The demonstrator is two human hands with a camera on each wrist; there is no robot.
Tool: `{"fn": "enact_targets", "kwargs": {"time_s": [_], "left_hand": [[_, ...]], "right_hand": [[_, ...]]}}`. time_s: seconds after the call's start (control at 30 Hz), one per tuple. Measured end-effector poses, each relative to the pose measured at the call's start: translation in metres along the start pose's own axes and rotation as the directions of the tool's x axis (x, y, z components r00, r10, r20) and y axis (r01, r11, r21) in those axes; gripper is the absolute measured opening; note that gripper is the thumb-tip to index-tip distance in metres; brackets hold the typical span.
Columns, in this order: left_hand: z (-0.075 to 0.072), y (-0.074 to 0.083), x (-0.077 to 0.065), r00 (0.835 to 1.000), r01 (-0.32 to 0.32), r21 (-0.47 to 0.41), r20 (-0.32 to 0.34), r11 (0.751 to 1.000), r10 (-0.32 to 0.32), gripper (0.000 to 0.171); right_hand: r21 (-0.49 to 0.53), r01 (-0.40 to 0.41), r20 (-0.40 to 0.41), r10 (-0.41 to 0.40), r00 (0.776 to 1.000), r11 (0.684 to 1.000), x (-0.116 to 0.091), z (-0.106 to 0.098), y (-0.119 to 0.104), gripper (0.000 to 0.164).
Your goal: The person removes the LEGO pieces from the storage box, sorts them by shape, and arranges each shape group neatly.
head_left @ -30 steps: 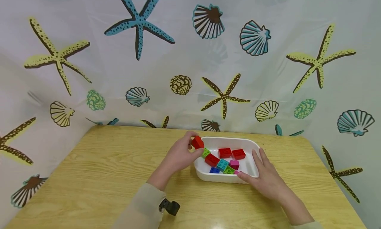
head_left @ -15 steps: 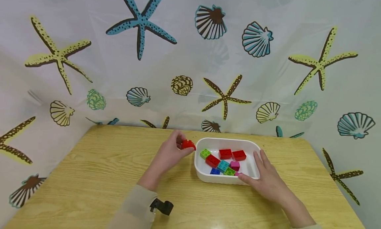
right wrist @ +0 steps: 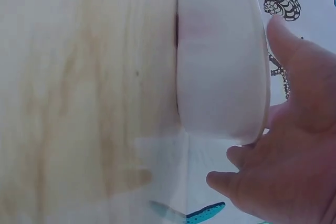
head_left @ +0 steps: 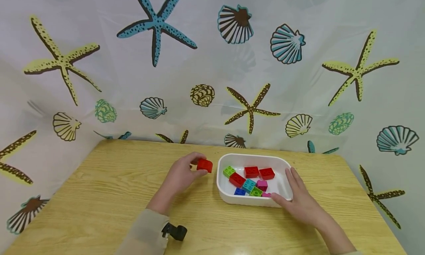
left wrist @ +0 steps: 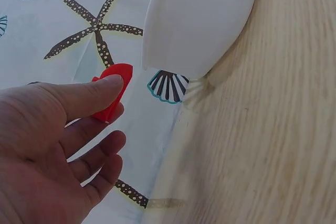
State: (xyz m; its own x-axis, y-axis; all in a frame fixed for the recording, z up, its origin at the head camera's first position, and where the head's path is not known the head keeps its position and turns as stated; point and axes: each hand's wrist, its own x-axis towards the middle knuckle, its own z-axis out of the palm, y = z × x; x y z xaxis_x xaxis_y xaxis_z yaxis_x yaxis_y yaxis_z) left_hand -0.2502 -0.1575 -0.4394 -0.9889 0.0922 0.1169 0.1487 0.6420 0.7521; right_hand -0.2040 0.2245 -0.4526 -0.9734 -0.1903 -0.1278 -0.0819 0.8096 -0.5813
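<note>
Between thumb and fingertips, my left hand point(head_left: 182, 173) pinches a red toy brick point(head_left: 204, 166) with a rounded top, held just left of a white plastic tray point(head_left: 232, 199). In the left wrist view the brick point(left wrist: 121, 70) is partly covered by the thumb, and the other fingers curl loosely below. My right hand point(head_left: 303, 203) rests at the tray's right end, thumb at the front rim and fingers fairly straight along the side. Inside the tray lie a red brick point(head_left: 251, 171), a turquoise brick point(head_left: 248, 185), a blue brick point(head_left: 239, 191) and several others.
The tray stands on a light wooden table point(head_left: 116, 196). Behind it hangs a pale curtain point(head_left: 206, 63) printed with starfish and shells, reaching down to the table's back edge and sides. A black wrist device point(head_left: 175, 231) sits on my left sleeve.
My left hand has carried the red brick out from above the tray's left end to the left, and the brick has turned in the fingers. The right hand has shifted slightly right along the rim.
</note>
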Motion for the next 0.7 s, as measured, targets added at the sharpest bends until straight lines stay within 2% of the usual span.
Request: {"fn": "enact_targets", "kwargs": {"time_s": [0.2, 0.4, 0.57, 0.7], "left_hand": [[0.001, -0.004, 0.001, 1.0, -0.008, -0.004, 0.003, 1.0, 0.008, 0.039], [0.004, -0.008, 0.002, 0.999, -0.03, 0.028, 0.02, 0.999, 0.03, 0.037], [0.007, -0.011, 0.004, 0.997, -0.072, 0.062, 0.024, 0.995, 0.071, 0.032], [0.01, -0.012, 0.004, 0.996, -0.075, 0.068, 0.047, 0.995, 0.072, 0.03]], "right_hand": [[0.074, -0.04, -0.029, 0.042, 0.999, 0.996, 0.004, 0.001, -0.002, 0.114], [0.065, -0.057, -0.011, 0.058, 0.998, 0.996, 0.004, -0.002, -0.003, 0.116], [0.054, -0.064, 0.008, 0.064, 0.998, 0.996, 0.001, -0.006, 0.003, 0.117], [0.068, -0.058, 0.021, 0.057, 0.998, 0.996, -0.003, -0.01, 0.01, 0.116]]}}
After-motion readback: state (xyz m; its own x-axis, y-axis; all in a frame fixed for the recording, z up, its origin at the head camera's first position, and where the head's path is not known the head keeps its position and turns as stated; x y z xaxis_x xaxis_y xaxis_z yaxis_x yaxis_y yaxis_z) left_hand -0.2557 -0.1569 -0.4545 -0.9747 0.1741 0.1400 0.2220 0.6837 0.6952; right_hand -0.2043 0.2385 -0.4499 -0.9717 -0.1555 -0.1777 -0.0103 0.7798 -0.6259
